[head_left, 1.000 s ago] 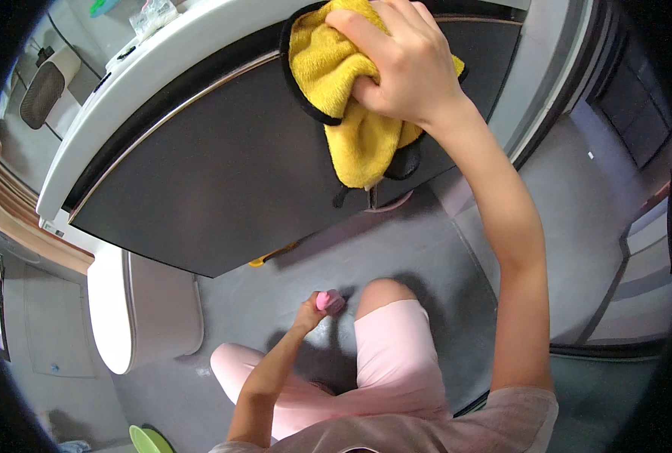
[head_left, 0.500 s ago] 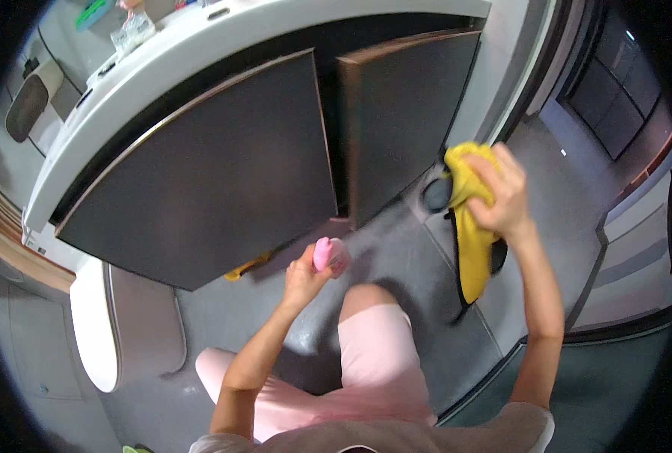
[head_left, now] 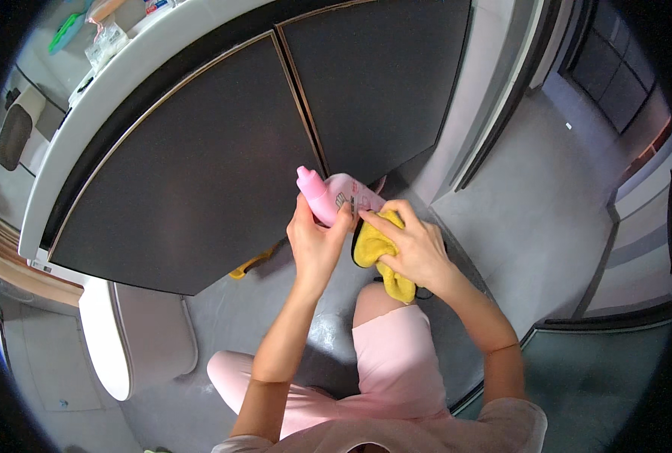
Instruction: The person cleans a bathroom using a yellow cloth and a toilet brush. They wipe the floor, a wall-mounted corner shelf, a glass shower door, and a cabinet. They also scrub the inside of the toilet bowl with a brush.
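Observation:
A pink plastic bottle [head_left: 339, 195] with a pink nozzle cap lies tilted in front of the dark cabinet doors, its cap pointing up and left. My left hand [head_left: 315, 235] is wrapped round it below the cap. My right hand [head_left: 417, 245] grips a yellow cloth [head_left: 378, 245] with dark edging, bunched up and hanging over my knee. The right hand's fingertips are near the base of the bottle; whether they touch it I cannot tell.
Ahead is a curved vanity cabinet with two dark doors [head_left: 185, 166] under a white countertop [head_left: 117, 90]. A white toilet [head_left: 143, 340] stands at left. Something yellow [head_left: 249, 264] pokes out beneath the cabinet. At right are a doorway and a dark glass panel [head_left: 607, 377].
The right cabinet door, ajar before, is now closed. My right hand has brought the yellow cloth from the right toward the bottle. The left hand has raised and tilted the bottle.

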`<action>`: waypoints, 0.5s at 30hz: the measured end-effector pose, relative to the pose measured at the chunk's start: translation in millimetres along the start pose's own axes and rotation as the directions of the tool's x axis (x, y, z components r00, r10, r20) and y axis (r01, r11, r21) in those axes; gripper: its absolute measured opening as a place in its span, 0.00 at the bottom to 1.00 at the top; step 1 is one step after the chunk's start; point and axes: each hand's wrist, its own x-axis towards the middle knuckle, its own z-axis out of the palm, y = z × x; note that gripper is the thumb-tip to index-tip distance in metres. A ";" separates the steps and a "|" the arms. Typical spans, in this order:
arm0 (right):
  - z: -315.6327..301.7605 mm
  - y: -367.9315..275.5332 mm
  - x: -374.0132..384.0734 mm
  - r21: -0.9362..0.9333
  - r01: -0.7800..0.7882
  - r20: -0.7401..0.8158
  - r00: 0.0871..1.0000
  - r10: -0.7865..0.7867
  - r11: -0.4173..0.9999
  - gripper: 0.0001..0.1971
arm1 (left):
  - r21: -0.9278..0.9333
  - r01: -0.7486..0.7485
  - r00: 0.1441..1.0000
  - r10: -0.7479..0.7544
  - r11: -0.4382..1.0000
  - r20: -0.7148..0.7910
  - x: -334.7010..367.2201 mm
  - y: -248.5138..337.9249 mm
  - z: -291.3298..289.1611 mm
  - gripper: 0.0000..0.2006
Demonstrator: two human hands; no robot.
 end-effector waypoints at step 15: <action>75.6 -7.3 13.9 0.694 -0.120 -0.291 0.855 0.429 0.710 0.27 | 0.491 -0.683 0.729 0.548 0.541 0.409 -13.1 73.2 -4.6 0.32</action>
